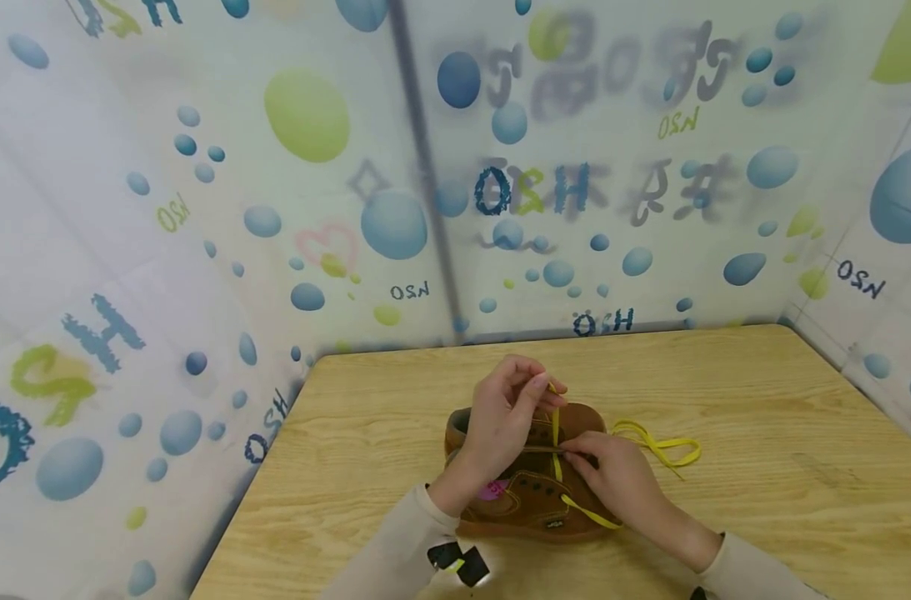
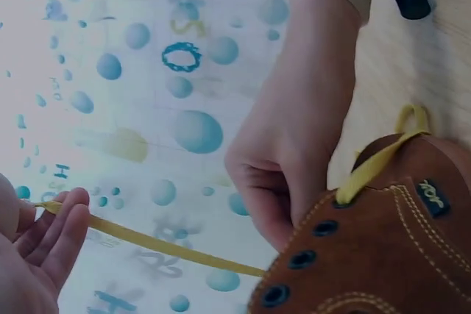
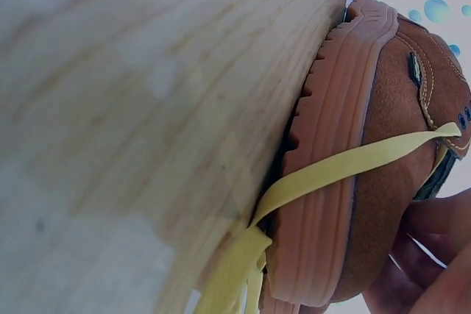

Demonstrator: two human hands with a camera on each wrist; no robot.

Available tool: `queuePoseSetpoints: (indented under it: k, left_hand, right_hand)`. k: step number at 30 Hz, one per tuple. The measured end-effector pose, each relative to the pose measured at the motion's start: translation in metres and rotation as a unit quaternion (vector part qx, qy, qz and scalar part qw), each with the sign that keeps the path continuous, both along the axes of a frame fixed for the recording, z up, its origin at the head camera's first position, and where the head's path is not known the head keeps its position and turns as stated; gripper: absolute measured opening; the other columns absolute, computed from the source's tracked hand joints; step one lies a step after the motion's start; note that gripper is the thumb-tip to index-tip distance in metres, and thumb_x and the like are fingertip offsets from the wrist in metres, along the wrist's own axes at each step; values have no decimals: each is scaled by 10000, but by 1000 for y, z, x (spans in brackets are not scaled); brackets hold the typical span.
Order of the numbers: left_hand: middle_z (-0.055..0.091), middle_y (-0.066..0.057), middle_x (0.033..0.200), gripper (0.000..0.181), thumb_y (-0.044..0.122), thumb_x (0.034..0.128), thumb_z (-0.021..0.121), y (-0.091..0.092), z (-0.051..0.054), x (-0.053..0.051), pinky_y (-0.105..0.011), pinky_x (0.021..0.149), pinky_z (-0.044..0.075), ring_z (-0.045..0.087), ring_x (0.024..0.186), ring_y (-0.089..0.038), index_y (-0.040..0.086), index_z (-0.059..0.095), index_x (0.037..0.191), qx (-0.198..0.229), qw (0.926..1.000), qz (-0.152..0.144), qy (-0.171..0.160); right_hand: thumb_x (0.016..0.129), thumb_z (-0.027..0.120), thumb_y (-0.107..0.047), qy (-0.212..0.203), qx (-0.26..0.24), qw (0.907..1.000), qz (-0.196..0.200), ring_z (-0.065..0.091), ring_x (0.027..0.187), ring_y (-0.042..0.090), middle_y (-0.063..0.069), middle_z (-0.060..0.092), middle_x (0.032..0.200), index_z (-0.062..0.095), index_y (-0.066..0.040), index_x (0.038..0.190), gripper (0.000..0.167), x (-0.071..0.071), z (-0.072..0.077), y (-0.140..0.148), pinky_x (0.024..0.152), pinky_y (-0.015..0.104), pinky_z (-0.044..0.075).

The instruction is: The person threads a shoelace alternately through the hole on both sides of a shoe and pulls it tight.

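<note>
left hand (image 1: pixel 500 421) pinches lace (image 2: pixel 176 248); a hard pull could slip it free. what right hand (image 1: pixel 626 477) grips at shoe (image 1: pixel 526 505), i cannot tell.

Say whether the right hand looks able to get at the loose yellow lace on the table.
Probably yes: the loose lace lies close beside the right hand, with nothing seen between them. That hand seems to be pinching the shoe, though, so it would likely have to let go first.
</note>
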State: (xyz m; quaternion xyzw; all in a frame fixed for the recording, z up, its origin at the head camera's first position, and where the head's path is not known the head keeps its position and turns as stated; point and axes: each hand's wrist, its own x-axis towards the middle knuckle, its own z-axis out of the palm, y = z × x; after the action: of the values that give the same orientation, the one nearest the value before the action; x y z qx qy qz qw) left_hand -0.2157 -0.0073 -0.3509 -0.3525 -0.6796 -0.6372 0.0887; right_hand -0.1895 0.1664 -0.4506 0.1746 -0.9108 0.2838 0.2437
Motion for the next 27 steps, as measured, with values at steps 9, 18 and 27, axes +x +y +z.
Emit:
queuePoseSetpoints:
  k: [9,18,27]
  left_hand:
    - [673,-324,898,102,-2,1024,457,-13,22,9,-406,713,614,722,743,-329,-84,518,1026,1013,9873,-292,1186]
    - [665,-306,844,132,23,1022,476,-28,34,19,-382,660,611,726,726,-292,-99,522,1000,1120,9741,-435,1917]
    - [728,-133,850,56,20,949,615,-38,13,14,-132,612,530,704,701,-142,8,646,994,-478,9582,-225,2810]
  right_hand:
    - [782,813,-58,161,56,9998,-61,698,746,82,-78,751,848,788,-166,906,167,0,-2,0,654,240,538]
    - [799,803,-80,102,44,9999,-50,694,745,85,-87,749,854,790,-183,921,160,1,0,-1,648,242,538]
    - [836,769,-79,-144,-50,9999,-41,690,816,93,-76,731,932,760,-160,967,154,6,8,-2,680,255,542]
